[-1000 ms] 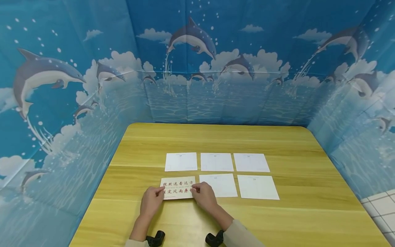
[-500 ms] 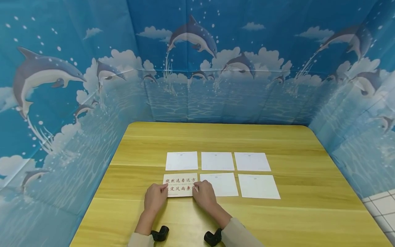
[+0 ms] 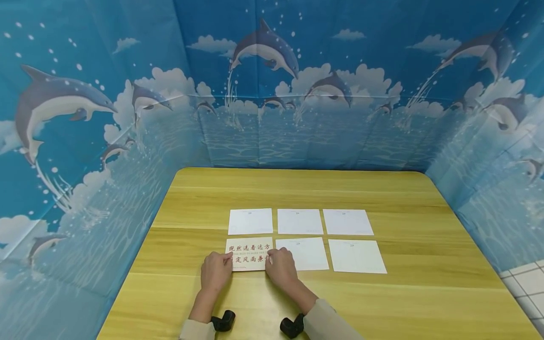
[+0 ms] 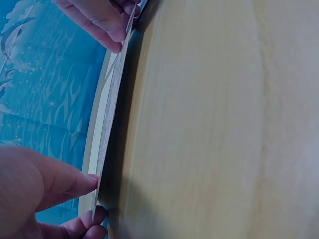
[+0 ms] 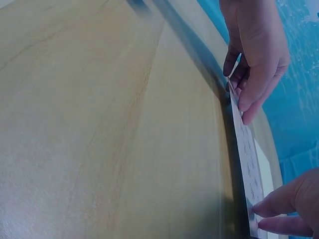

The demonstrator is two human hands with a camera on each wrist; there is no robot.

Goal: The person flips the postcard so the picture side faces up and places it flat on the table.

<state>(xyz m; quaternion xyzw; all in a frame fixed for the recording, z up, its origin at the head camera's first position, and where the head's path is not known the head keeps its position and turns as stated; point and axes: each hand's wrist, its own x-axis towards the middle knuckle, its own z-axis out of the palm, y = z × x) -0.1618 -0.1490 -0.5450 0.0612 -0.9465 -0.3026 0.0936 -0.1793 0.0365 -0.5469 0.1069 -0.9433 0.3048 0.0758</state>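
Note:
A cream postcard [image 3: 250, 254] with dark red Chinese characters faces up at the left of the nearer row of cards. My left hand [image 3: 216, 272] pinches its left edge, thumb on top and fingers below, as the left wrist view shows. At its right edge, my right hand [image 3: 282, 269] pinches it too, the thumb covering some of the printing. In the left wrist view the postcard [image 4: 110, 99] appears edge-on, with a dark shadow under it. Just to its right lies a white card [image 3: 305, 254], partly behind the right hand.
Another pale card [image 3: 358, 256] ends the nearer row on the right. Behind lie three white cards, at left [image 3: 250, 222], middle [image 3: 300, 222] and right [image 3: 348, 222]. The wooden table [image 3: 408, 302] meets a blue dolphin-print curtain [image 3: 297, 141] at its back and sides.
Both hands keep hold of the postcard. It has shifted slightly right and away, lining up with the other cards of its row; in the last half second it has barely moved.

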